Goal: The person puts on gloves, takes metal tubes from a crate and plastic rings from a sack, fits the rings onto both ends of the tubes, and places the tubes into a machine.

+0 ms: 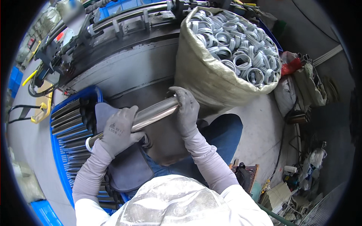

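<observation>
A shiny metal tube [155,114] lies slantwise across my lap, its right end higher in the picture. My left hand [120,130], in a grey work glove, is closed round the tube left of its middle. The gloved right hand [187,111] wraps the right end, its palm and fingers covering the tip. Around the tube's left end, just past my left wrist, sits a white ring [88,144]. A dark grey pad [132,173] hangs over my left leg beneath the left arm.
A large woven sack [211,92] full of silvery-white rings [241,58] stands ahead to the right. At my left is a blue crate [57,162] stacked with dark metal tubes [68,126]. A long machine [132,17] runs across the far side. Cluttered bags and scraps lie at right.
</observation>
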Available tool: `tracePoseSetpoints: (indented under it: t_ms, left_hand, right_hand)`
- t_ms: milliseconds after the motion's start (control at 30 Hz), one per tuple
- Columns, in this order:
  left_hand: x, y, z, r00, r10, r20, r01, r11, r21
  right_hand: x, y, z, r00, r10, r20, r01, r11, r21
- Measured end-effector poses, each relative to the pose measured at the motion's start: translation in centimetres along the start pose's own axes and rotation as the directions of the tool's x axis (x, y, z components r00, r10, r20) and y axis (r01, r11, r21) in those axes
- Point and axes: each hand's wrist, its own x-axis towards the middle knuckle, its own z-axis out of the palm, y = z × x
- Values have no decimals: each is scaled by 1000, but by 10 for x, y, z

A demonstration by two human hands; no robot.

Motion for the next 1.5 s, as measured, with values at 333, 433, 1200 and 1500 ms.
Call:
tracePoseSetpoints:
  t_ms: [333,433,1200,1500]
  left_hand:
    - [-38,-20,-8,990,-126,-56,122,990,-65]
    - [-35,-21,-4,992,-128,-19,126,990,-65]
    - [-29,-29,-23,995,-99,9,100,991,-94]
    - [94,-83,-72,928,-73,-365,191,935,299]
  right_hand:
    - [136,-111,-158,877,-375,300,454,442,-773]
    - [158,-108,-151,878,-231,420,463,184,-867]
    - [78,-112,-99,940,239,243,-276,952,134]
    - [42,6,-54,751,506,425,-605,785,133]
